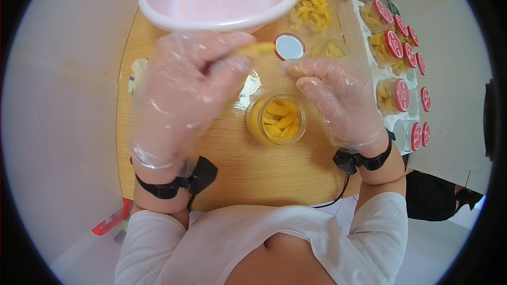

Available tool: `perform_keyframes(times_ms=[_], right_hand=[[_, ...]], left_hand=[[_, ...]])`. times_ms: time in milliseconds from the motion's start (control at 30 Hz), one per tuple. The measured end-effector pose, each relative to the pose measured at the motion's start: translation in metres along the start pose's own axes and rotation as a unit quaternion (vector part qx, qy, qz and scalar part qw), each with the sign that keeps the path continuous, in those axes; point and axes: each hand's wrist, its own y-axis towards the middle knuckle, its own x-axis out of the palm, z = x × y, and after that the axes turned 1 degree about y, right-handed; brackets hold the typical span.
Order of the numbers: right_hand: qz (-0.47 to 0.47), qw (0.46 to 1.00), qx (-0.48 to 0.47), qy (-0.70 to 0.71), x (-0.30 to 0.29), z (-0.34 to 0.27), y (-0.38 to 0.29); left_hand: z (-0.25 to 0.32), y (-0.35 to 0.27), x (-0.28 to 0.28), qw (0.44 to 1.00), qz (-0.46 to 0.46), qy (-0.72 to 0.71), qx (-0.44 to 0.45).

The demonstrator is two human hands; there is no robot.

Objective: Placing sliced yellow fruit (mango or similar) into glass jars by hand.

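Both hands wear clear plastic gloves. My left hand point(190, 83) pinches a long yellow fruit slice point(259, 49) between thumb and fingers, its tip pointing right, above the tabletop. To the right, my right hand point(336, 95) has its thumb and fingertips drawn close together; whether something thin is between them is unclear. Below and between the hands stands an open glass jar point(277, 120) with yellow slices inside. A jar lid point(290, 46) lies with its pale inside up, beyond the hands. Partly behind my right hand is another glass jar point(334, 48) with yellow pieces.
A large pale pink basin point(222, 21) stands at the table's far side. Beside it lies a heap of yellow slices point(313, 11). Several red-lidded jars point(393, 45) line the right edge on white foam point(358, 12). A cloth point(138, 74) lies left, partly behind my left hand.
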Motion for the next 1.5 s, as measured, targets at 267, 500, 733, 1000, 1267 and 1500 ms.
perform_keyframes(times_ms=[267, 500, 733, 1000, 1267, 1500], right_hand=[[-0.001, 1.000, 0.000, 0.032, 0.005, 0.009, -0.002], [-0.012, 1.000, -0.019, 0.020, 0.005, 0.005, 0.002], [-0.006, 0.999, -0.026, 0.019, 0.007, 0.005, 0.004], [-0.011, 0.998, -0.054, 0.021, 0.006, 0.004, 0.008], [-0.140, 0.983, -0.096, -0.066, -0.008, -0.001, 0.011], [-0.249, 0.930, -0.134, -0.234, -0.003, -0.005, 0.002]], left_hand=[[-0.008, 0.005, -0.030, 0.995, 0.017, 0.029, -0.098], [-0.025, 0.005, -0.024, 0.993, 0.033, 0.109, -0.019], [-0.026, 0.008, -0.016, 0.973, 0.058, 0.216, 0.063], [-0.027, 0.001, -0.012, 0.956, 0.067, 0.251, 0.139], [-0.018, 0.001, -0.014, 0.953, 0.089, 0.264, 0.123], [-0.028, 0.005, -0.007, 0.933, 0.091, 0.329, 0.110]])
